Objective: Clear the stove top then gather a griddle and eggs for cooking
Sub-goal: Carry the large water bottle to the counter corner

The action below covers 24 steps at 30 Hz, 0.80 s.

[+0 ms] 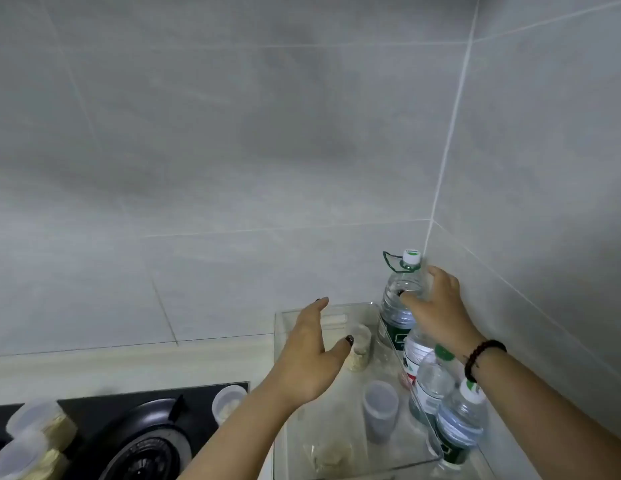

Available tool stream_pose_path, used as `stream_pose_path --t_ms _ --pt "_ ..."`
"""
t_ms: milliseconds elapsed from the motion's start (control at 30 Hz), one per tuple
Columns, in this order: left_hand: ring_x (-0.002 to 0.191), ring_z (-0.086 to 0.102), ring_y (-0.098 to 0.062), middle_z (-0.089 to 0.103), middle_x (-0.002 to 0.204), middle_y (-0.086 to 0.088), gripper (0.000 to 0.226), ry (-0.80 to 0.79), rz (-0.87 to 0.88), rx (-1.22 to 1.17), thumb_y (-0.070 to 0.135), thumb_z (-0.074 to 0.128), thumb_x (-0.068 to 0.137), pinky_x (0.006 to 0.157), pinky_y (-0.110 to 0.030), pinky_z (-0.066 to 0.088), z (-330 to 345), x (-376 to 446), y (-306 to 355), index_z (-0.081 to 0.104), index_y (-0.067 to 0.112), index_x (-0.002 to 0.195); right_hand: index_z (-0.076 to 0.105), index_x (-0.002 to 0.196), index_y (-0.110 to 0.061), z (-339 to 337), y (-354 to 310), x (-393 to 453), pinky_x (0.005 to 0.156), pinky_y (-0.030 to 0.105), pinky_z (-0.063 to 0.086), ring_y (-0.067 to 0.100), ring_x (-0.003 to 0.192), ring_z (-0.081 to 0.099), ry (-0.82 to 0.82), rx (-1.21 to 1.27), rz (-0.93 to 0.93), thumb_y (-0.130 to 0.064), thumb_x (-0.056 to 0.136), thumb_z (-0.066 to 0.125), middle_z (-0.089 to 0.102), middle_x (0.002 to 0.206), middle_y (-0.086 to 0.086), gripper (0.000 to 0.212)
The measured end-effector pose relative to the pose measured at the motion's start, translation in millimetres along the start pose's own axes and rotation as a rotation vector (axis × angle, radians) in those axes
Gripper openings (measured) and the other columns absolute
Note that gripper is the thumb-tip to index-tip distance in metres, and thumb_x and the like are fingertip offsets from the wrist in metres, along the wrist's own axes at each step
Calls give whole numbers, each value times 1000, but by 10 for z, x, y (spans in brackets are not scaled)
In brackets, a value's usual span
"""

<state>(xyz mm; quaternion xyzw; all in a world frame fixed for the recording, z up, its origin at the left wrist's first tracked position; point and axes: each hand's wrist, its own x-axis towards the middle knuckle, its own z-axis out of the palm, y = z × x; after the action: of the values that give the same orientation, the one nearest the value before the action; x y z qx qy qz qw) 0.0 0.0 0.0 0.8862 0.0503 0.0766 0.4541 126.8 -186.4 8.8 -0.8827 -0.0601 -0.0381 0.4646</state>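
Clearing step: right hand (432, 306) gripping tall clear water bottle (401, 299) in corner; left hand (311, 355) spread, empty. Next, probably: lidded tubs (39, 427) off black stove (136, 434).

Left hand (311, 355) open, fingers spread, right hand (435, 306) curled in a grip

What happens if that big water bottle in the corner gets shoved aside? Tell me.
The big water bottle, gripped high by the right hand, looks mostly full, so probably heavy. It stands tall and narrow, so a push near the neck may tip it rather than slide it. Its clear plastic wall likely flexes under a squeeze; smaller bottles crowd beside it and could topple.
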Motion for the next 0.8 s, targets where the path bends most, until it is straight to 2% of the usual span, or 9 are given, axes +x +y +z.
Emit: stream_pose_path --t_ms 133,200,300,367,500,600,700,800 --pt "143 22 -5 26 155 10 70 3 -60 -69 33 57 93 117 -30 25 82 183 -121 20 25 151 30 144 -6 58 68 408 110 36 28 28 137 26 57 15 45 -17 82 72 30 147 15 76" --pt "143 23 -5 26 155 10 69 -3 -84 -90 33 57 93 118 -32 26 139 287 -151 20 26 151 35 142 -6 124 147 583 108 36 30 29 135 31 62 6 96 -21 75 78 36 144 16 81" --pt "143 24 -6 27 155 10 69 10 -106 -112 33 58 93 117 -31 27 189 446 -178 21 27 151 49 129 -14 266 305 775 100 36 44 26 118 51 57 -4 122 -49 49 82 52 127 9 93" --pt "143 25 -6 27 155 10 68 13 -119 -128 32 58 93 116 -29 28 219 506 -187 22 28 150 53 120 -19 379 451 880 93 39 50 22 106 59 46 6 139 -57 39 83 58 116 2 95" --pt "142 27 -8 28 155 10 67 6 -132 -136 32 59 93 114 -26 29 304 560 -199 23 29 150 55 111 -19 472 444 944 86 33 51 22 95 62 96 121 154 -44 44 87 63 107 1 78" --pt "142 27 -7 28 155 10 68 7 -138 -137 31 59 93 113 -26 29 341 564 -205 23 29 150 60 101 -22 481 391 1020 84 33 53 18 88 64 138 166 152 -48 46 87 68 98 -4 66" --pt "141 29 -6 30 154 11 67 21 -134 -145 31 59 93 110 -23 29 324 546 -197 24 29 149 62 101 -21 506 367 1043 83 30 50 20 88 63 184 177 145 -33 59 87 66 95 -4 50" --pt "139 31 -5 32 152 13 65 69 -140 -168 29 60 93 108 -22 30 249 528 -205 26 28 149 62 96 -22 516 386 1040 77 27 47 21 84 63 202 165 136 -24 61 84 65 89 -5 42"
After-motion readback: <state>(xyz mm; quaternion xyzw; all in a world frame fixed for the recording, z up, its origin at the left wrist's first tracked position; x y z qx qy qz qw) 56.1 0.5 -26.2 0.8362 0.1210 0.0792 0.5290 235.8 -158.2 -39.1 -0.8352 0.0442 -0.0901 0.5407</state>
